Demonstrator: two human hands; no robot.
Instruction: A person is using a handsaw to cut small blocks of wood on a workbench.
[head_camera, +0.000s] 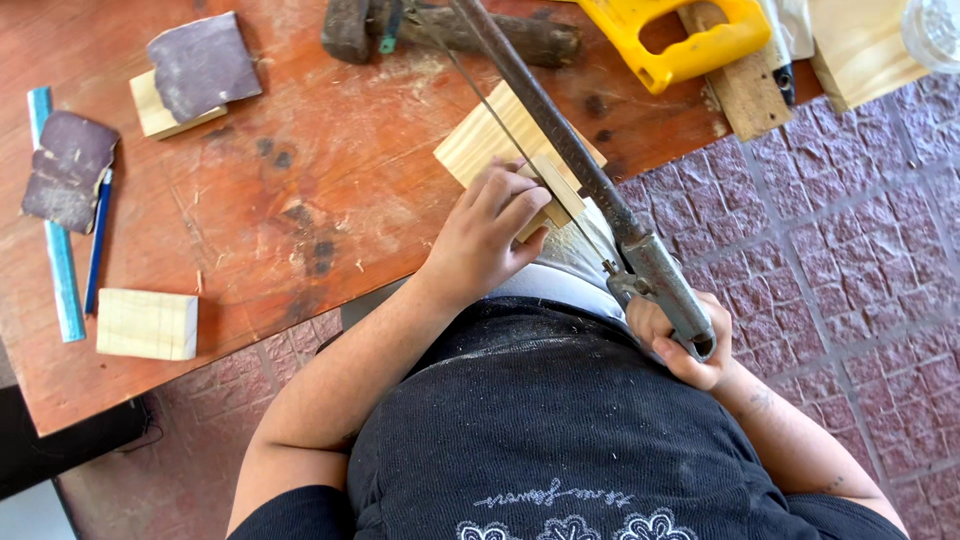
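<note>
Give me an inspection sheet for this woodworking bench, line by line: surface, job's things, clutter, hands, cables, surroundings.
Surface: worn reddish wooden table, scratched, dark spots, scattered sawdust.
Job's things: light wood block at the table edge with a small wood piece on it; coping saw blade across it.
Clutter: sandpaper sheets, one on a wood offcut; blue ruler, blue pencil, spare wood block, yellow saw handle, hammer.
Hands: left hand presses on the small piece; right hand grips the saw handle.
Cables: nothing seen.
Surroundings: purplish patterned paving.
</note>
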